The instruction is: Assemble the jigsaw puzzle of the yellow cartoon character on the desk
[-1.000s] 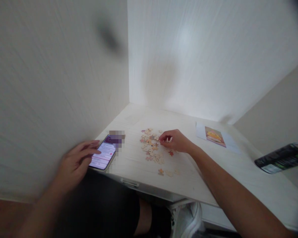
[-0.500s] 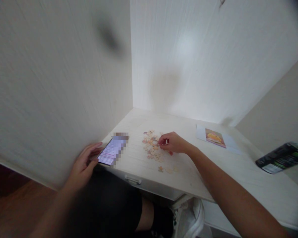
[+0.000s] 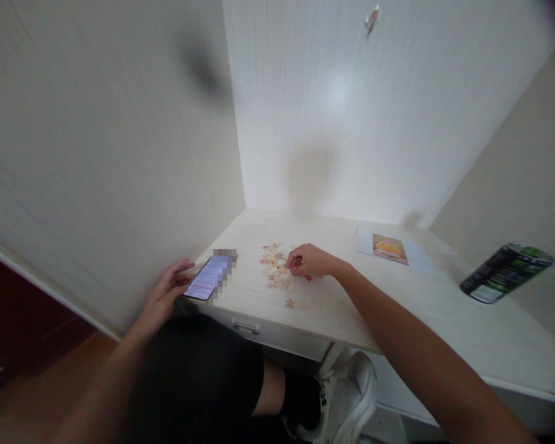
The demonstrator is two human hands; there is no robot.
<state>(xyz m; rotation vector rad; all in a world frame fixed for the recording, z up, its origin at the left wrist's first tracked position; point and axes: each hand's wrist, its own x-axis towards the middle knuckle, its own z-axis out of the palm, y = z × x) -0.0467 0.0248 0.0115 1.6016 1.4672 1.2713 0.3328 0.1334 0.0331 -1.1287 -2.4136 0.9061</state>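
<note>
It's a pale, rather dim light in here, greyish and soft. It gathers into one hazy glare point(image 3: 340, 91) high on the white back wall point(image 3: 277, 74), above a blurry brownish shadow point(image 3: 311, 176); a smaller shadow point(image 3: 414, 217) sits low to the right. The left wall point(image 3: 97, 160) is duller, with an out-of-focus dark smudge point(image 3: 203, 68) over it. The phone point(image 3: 208, 277) glows cool, its right edge broken into mosaic blocks. On the counter point(image 3: 254, 228), the jigsaw pieces point(image 3: 280, 285) look washed out, and the right fingers point(image 3: 294, 257) are soft too. The black-clad leg point(image 3: 198, 370) smears nearby, lines splay outward wide-angle fashion, and the top right corner goes dark.
</note>
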